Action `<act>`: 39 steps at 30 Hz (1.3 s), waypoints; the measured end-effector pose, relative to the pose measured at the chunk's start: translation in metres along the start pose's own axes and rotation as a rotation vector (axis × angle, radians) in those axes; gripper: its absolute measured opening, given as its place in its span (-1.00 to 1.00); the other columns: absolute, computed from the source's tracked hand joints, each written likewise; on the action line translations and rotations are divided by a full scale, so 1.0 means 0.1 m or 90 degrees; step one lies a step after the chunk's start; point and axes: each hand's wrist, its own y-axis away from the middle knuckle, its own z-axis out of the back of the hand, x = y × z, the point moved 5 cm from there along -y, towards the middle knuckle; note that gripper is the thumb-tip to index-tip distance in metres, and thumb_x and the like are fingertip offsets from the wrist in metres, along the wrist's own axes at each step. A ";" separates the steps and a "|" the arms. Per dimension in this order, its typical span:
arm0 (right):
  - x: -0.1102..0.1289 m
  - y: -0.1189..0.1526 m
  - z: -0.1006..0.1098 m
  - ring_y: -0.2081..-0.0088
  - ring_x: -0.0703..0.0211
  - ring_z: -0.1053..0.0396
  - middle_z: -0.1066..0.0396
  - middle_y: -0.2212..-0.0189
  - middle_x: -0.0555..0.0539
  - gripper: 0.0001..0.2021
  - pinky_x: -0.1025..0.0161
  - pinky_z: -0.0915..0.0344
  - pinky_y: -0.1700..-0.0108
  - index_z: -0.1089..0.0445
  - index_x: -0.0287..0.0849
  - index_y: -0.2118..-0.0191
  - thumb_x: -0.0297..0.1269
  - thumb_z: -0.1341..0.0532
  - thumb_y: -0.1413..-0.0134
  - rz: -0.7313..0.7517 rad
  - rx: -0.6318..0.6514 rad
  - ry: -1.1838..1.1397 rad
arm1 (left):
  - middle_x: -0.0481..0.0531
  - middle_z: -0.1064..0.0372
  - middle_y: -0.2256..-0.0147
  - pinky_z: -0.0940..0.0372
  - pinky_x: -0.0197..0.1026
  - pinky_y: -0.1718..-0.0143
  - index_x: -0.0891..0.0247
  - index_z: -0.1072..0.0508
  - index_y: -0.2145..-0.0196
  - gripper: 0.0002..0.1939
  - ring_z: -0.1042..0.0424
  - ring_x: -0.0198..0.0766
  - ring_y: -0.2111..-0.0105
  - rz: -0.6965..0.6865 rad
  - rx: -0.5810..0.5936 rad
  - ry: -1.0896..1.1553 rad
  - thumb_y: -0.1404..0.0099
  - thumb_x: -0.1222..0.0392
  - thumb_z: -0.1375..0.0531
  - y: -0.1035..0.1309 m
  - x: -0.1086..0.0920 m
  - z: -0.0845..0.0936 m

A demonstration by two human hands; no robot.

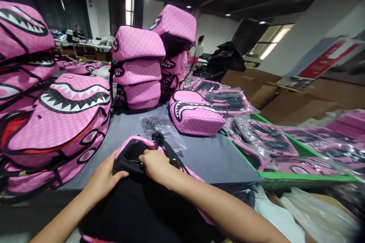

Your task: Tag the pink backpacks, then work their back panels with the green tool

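Observation:
In front of me a pink and black backpack (134, 193) lies against the table edge with its black side towards me. My left hand (110, 171) grips its upper left edge, thumb over the black fabric and fingers behind. Closed over the top of the same backpack, my right hand (155, 163) has a small tool with a bright green end (169, 159) sticking out of it; its kind is hidden. A black strap (171, 148) rises just beyond that hand. Behind the backpack is a clear plastic bag (165, 131) on the grey tabletop (211, 159).
Pink backpacks with shark mouths (68, 102) are piled at the left. A stack of pink backpacks (142, 72) stands at the back, and one backpack (196, 114) lies right of it. A green-edged bin (299, 176) at the right holds plastic-wrapped bags. Cardboard boxes (285, 102) stand behind.

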 end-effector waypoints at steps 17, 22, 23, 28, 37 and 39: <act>0.08 0.00 0.06 0.25 0.07 -0.49 -0.55 0.26 -0.15 -0.75 0.25 -0.19 0.37 -0.46 -0.19 0.10 -0.43 -0.12 -0.14 0.106 -0.059 -0.018 | 0.12 -0.42 -0.06 -0.37 -0.01 -0.03 0.16 -0.18 -0.21 -0.40 -0.44 -0.02 -0.05 -0.021 -0.015 -0.027 -0.29 -0.12 -0.12 0.00 0.03 -0.03; 0.17 -0.15 0.11 0.24 0.18 -0.47 -0.55 0.26 -0.07 -0.75 0.32 -0.10 0.41 -0.46 -0.10 0.08 -0.39 -0.17 -0.14 0.123 -0.115 -0.156 | 0.16 -0.44 -0.04 -0.37 0.03 -0.04 0.21 -0.20 -0.18 -0.39 -0.45 0.01 -0.04 -0.037 -0.041 -0.038 -0.27 -0.12 -0.14 0.04 0.04 -0.03; 0.21 -0.19 0.13 0.26 0.20 -0.46 -0.55 0.27 -0.07 -0.76 0.33 -0.09 0.43 -0.47 -0.10 0.10 -0.39 -0.17 -0.14 0.131 -0.110 -0.168 | 0.17 -0.44 -0.04 -0.37 0.02 -0.04 0.21 -0.21 -0.18 -0.39 -0.44 0.01 -0.05 -0.037 -0.045 -0.039 -0.27 -0.11 -0.14 0.05 0.05 -0.03; 0.34 -0.15 0.26 0.34 0.15 -0.47 -0.55 0.35 -0.12 -0.81 0.28 -0.11 0.50 -0.51 -0.20 0.19 -0.44 -0.22 -0.08 0.205 -0.079 -0.048 | 0.15 -0.41 -0.08 -0.36 -0.03 -0.06 0.21 -0.21 -0.17 -0.40 -0.41 -0.02 -0.09 -0.050 -0.039 -0.046 -0.27 -0.13 -0.14 0.06 0.10 -0.01; -0.25 0.57 0.04 0.26 -0.05 -0.54 -0.55 0.28 -0.27 -0.74 0.18 -0.37 0.37 -0.49 -0.33 0.25 -0.69 -0.16 0.03 0.016 0.086 0.143 | -0.04 -0.52 0.24 -0.38 -0.17 0.27 0.17 -0.29 -0.04 -0.45 -0.48 -0.19 0.42 0.051 0.028 -0.012 -0.24 -0.24 -0.12 0.02 0.00 -0.05; -0.32 0.73 0.05 0.25 -0.01 -0.53 -0.54 0.24 -0.25 -0.74 0.23 -0.33 0.35 -0.46 -0.30 0.18 -0.63 -0.15 -0.02 -0.022 0.034 0.085 | 0.03 -0.50 0.10 -0.39 -0.12 0.10 0.19 -0.29 -0.05 -0.42 -0.51 -0.10 0.20 0.055 0.039 0.044 -0.21 -0.24 -0.15 -0.02 0.02 -0.07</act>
